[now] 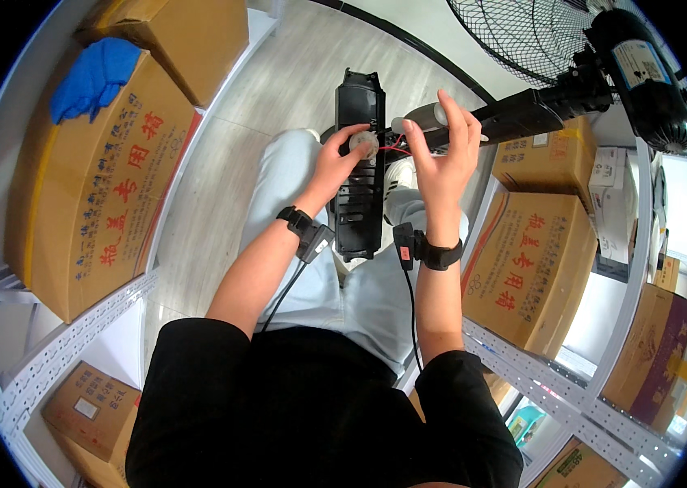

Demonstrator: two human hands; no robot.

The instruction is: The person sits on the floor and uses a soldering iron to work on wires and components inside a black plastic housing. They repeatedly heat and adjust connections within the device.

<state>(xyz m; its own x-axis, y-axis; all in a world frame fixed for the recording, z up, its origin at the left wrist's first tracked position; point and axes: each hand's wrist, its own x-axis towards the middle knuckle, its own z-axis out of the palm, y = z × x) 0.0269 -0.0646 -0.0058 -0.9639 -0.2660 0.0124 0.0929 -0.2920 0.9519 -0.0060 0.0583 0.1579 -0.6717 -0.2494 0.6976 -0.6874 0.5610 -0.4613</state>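
A long black plastic housing with ribbed slots lies lengthwise over my lap. My left hand grips a small round translucent part at the housing's upper middle. My right hand holds a grey oblong piece between thumb and fingers, just right of the housing, with its index finger raised. Red wires run between the round part and the area under my right hand. Behind that hand, a black fan column slants up to the right.
A wire fan guard and black motor casing stand at upper right. Cardboard boxes on perforated metal shelving flank me on both sides, with a blue cloth atop the left ones. Grey wood-look flooring shows between the shelves.
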